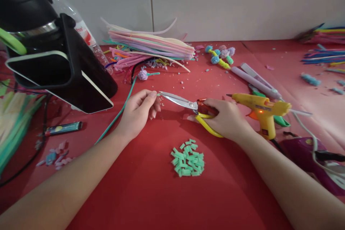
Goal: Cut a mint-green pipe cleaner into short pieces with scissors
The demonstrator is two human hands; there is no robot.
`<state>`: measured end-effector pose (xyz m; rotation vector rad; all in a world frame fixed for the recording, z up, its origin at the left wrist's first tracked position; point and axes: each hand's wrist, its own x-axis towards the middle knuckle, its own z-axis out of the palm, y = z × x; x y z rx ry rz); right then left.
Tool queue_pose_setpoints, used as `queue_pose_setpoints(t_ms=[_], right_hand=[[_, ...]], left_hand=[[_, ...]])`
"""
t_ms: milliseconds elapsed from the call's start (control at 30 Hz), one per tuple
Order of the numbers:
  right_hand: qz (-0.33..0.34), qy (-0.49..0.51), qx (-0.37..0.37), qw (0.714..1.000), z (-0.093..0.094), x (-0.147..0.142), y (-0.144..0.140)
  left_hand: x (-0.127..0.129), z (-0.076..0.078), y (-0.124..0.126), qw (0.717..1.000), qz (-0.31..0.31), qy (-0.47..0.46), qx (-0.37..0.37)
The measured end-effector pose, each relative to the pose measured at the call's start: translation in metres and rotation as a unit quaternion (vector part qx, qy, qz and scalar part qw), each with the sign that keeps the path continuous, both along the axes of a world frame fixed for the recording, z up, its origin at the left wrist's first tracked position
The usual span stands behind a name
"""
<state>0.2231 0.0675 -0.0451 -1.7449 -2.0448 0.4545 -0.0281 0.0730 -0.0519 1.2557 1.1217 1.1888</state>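
Observation:
My left hand point(141, 109) is closed in a pinch, with a tiny pale green piece point(158, 94) showing at the fingertips. Right at that piece lie the tips of a pair of scissors point(179, 100), whose blades look closed or nearly so. Their red and yellow handles are gripped by my right hand point(225, 118). Below both hands, on the red table point(129, 194), is a small heap of short green cut pieces point(188, 159), seemingly of pipe cleaner. A long green pipe cleaner point(115, 118) runs behind my left wrist.
A yellow glue gun point(261, 109) and a lilac hair straightener point(254, 79) lie at right. Bundled pipe cleaners point(153, 45) and fuzzy flowers point(219, 55) are at the back. A black tumbler point(88, 64) leans large at left, near a lighter point(64, 128).

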Motion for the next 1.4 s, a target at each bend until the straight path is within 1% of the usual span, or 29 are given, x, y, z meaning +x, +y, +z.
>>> queue_pose_setpoints(t_ms=[300,633,767,1033,1200,1400], right_hand=[[0.011,-0.011,-0.001,1.000,-0.0030,0.0005,0.0011],[0.001,-0.014,0.004,1.000,-0.0020,0.0010,0.0020],[0.015,-0.007,0.004,1.000,-0.0010,0.0014,0.0000],[0.032,-0.008,0.008,0.999,-0.0041,0.0046,0.0014],[0.028,-0.010,0.000,1.000,-0.0047,0.0048,0.0027],[0.027,-0.007,0.008,1.000,-0.0063,0.0038,0.0049]], left_hand=[[0.0002,0.0011,-0.0005,1.000,0.004,0.017,-0.004],[-0.0008,0.0009,0.0001,1.000,0.001,0.015,-0.004],[-0.0013,-0.0003,0.0002,1.000,-0.002,0.013,0.008],[-0.0032,0.0004,-0.0003,1.000,-0.022,0.012,0.005],[-0.0043,-0.0026,0.0012,1.000,-0.027,0.001,0.007],[-0.0046,-0.0044,0.0019,1.000,-0.024,0.000,0.016]])
